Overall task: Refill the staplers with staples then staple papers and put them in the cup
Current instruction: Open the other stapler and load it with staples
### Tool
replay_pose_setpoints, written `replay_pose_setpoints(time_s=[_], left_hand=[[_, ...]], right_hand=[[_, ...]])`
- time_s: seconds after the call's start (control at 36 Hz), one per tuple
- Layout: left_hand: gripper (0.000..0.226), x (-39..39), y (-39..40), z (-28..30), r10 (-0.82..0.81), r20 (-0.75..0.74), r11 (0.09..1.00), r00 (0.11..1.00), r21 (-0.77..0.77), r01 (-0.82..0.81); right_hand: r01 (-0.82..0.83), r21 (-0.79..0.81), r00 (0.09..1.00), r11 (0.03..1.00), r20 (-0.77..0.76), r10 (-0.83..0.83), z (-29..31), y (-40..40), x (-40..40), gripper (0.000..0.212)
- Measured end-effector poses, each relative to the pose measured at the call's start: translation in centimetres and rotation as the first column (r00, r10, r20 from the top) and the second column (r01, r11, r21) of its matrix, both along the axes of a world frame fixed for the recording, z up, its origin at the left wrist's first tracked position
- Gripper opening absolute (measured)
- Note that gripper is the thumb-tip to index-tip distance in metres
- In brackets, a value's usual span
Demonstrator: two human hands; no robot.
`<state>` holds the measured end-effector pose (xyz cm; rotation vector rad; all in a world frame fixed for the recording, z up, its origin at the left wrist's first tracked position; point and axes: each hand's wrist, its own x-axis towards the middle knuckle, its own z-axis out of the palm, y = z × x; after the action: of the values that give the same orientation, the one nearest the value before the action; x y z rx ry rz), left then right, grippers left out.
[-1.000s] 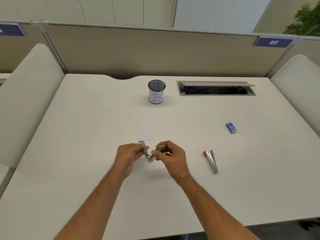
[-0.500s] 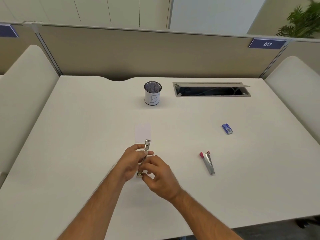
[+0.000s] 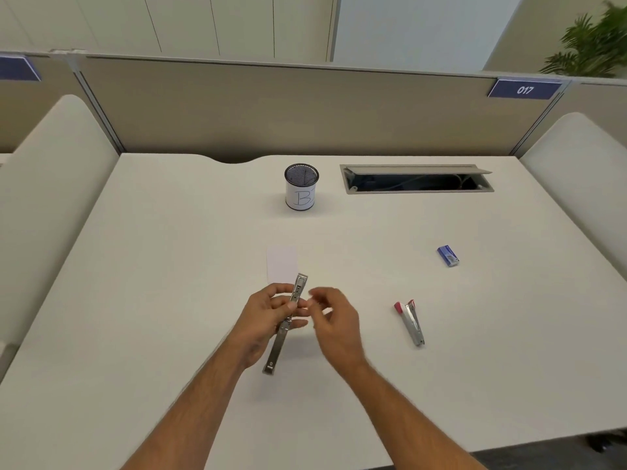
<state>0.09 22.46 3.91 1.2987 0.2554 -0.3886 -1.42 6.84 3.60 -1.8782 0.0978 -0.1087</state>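
Note:
My left hand [image 3: 266, 318] grips a silver stapler [image 3: 276, 349] at its middle; the stapler is swung open into one long straight strip above the desk. My right hand [image 3: 336, 320] hovers just right of it with loosely curled, blurred fingers and nothing visible in them. A small white paper [image 3: 281, 262] lies flat just beyond the stapler's far tip. The mesh cup [image 3: 301, 188], with a white label marked "B", stands at the back centre. A second stapler [image 3: 410, 322] with a red end lies to the right. A blue staple box [image 3: 448, 255] lies further right.
The white desk [image 3: 169, 300] ends at a beige divider [image 3: 271, 106]. An open cable hatch [image 3: 417, 179] sits right of the cup. Padded white side panels [image 3: 51, 184] flank the desk on both sides. The desk's front edge runs near the bottom right.
The stapler went from a bent V held by both hands to fully swung open. My right hand has let go of it and drawn slightly to the right.

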Motion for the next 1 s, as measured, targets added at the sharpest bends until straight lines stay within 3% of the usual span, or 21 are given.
replay_pose_setpoints(time_s=[0.06,0.14,0.31,0.61,1.0], left_hand=[[0.024,-0.2,0.0,0.0,-0.009,0.005,1.0,1.0,0.014,0.008],[0.023,-0.5,-0.2,0.2,-0.031,0.008,0.999,0.999,0.042,0.031],[0.022,-1.0,-0.5,0.5,-0.052,0.009,0.998,0.999,0.03,0.052],[0.022,-0.7,-0.2,1.3,-0.064,-0.067,0.997,0.996,-0.037,0.062],[0.032,-0.1,-1.1,2.4,-0.007,-0.106,0.999,0.994,0.035,0.011]], right_hand=[[0.042,0.157,0.985,0.987,-0.173,-0.014,0.2,-0.4,1.2,0.018],[-0.006,0.301,0.946,0.953,-0.307,0.103,0.4,-1.0,2.6,0.022],[-0.039,0.484,0.922,0.874,-0.319,0.218,0.8,-1.2,3.0,0.021],[-0.037,0.598,0.9,0.801,-0.328,0.287,1.0,-1.0,3.3,0.017],[-0.076,0.603,0.915,0.794,-0.274,0.296,1.2,-0.7,3.6,0.019]])
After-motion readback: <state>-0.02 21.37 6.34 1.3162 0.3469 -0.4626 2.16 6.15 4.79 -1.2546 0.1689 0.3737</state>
